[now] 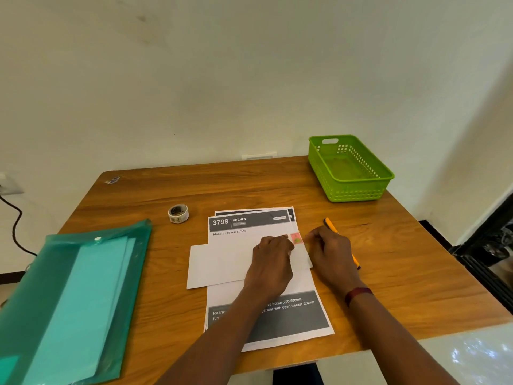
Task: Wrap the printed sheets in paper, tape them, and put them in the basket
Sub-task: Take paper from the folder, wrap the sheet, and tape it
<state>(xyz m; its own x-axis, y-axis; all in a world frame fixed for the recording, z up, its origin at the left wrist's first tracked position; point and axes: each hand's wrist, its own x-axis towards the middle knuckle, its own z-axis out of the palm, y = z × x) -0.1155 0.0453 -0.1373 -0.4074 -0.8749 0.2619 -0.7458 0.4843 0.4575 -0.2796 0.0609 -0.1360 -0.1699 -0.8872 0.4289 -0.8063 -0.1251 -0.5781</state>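
Left hand point(273, 259) sits on the wrapping paper point(216, 265), curled fingertips pinching a pink tape strip point(296, 238); right hand point(330, 254) is curled just beside it, can't tell if it's gripping; printed sheets point(249, 226) lie mid-desk under the paper; green basket point(361, 177) at the far right corner; teal folder point(72, 287) on the left edge; wooden desk point(166, 190) against a white wall point(222, 79).

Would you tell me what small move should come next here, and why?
Probably press the tape piece flat: the left hand and right hand hold its ends over the edge of the wrapping paper on the printed sheets, apparently not stuck down yet.
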